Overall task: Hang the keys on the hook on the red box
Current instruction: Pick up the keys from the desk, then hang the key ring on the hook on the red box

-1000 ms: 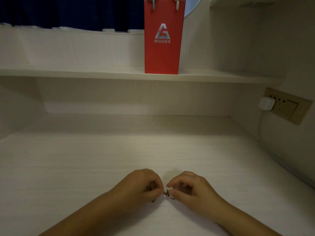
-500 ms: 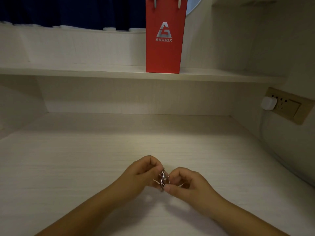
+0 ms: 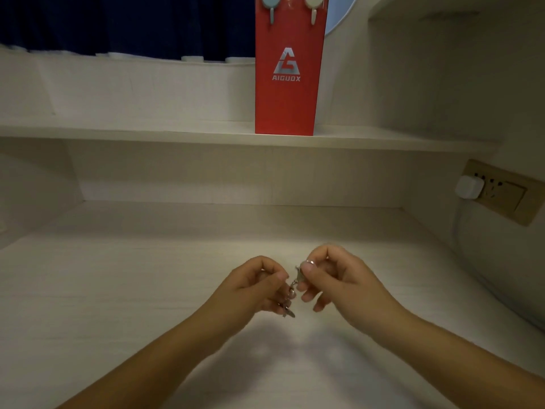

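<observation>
Both hands held a small bunch of silver metal keys (image 3: 292, 286) above the pale wood-grain surface (image 3: 118, 290).

The right hand (image 3: 333, 278) pinched the top of the bunch between thumb and forefinger; the left hand (image 3: 256, 284) had its fingers (image 3: 277, 276) curled around the lower part, key tips hanging just beneath. They hovered near the surface's front edge, midway across. The tall red cardboard box (image 3: 287, 93) stood well apart on the shelf (image 3: 147, 132) behind, with two pale round-topped hooks (image 3: 272, 7) near its top.
</observation>
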A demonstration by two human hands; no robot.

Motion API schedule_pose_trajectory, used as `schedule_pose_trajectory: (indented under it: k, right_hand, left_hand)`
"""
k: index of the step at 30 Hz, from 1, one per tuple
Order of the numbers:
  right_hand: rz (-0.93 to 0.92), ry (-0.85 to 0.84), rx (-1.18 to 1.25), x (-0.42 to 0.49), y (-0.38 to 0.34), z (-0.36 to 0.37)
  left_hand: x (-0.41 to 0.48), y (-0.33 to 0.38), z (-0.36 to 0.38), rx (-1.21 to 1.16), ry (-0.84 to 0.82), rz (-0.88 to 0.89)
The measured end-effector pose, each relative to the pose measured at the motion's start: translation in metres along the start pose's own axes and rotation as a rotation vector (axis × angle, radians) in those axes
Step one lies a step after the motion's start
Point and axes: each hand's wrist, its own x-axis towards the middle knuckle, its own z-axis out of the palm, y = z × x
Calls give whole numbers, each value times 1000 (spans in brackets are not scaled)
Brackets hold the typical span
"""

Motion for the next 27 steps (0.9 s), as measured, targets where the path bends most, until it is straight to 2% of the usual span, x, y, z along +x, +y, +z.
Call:
schedule_pose_trajectory:
  k: [5,11,18,27]
  right_hand:
    - [-142,31,-79,22,-25,-9]
    - [-278,104,-175,47,-56,-20]
    - [-310,107,-67,75,-88,-26]
    - [-286,221,202,129,-126,-44]
  left_hand:
    - [14,9,1,30,-75,65]
    - [37,23,2,59,-35,147]
    - [71,51,5,17,56,235]
    - [111,107,4,49,146,317]
